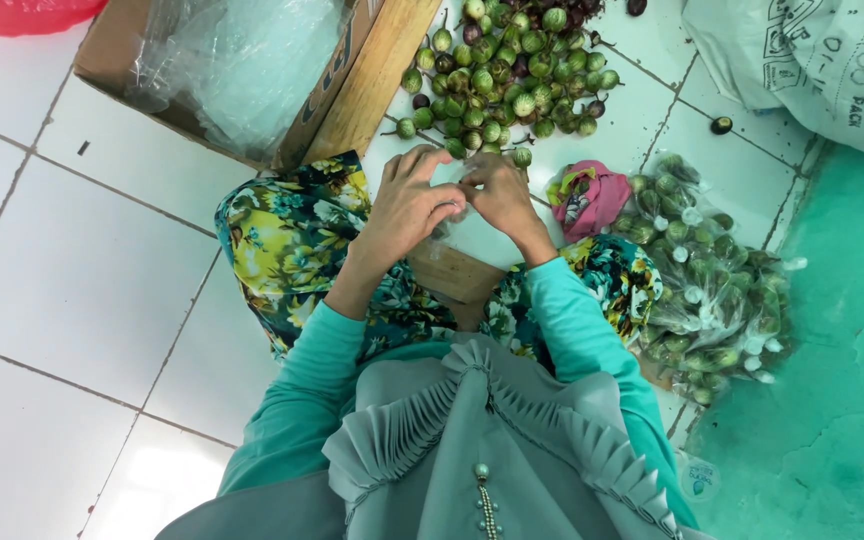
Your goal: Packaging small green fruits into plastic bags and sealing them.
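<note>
My left hand [407, 205] and my right hand [500, 195] meet over my knees, both pinching a small clear plastic bag [449, 222] that hangs between them. I cannot tell what the bag holds. Just beyond my fingers lies a pile of small round green and purple eggplants [497, 70] on the white tiled floor. To my right sits a heap of filled, tied clear bags of eggplants [712, 280]. Both sleeves are teal.
A cardboard box [352, 90] with clear plastic bags [242, 60] in it stands at upper left. A pink cloth [592, 200] lies by my right knee. A white sack [812, 60] fills the upper right, above a teal floor [852, 350]. One eggplant [721, 125] lies apart.
</note>
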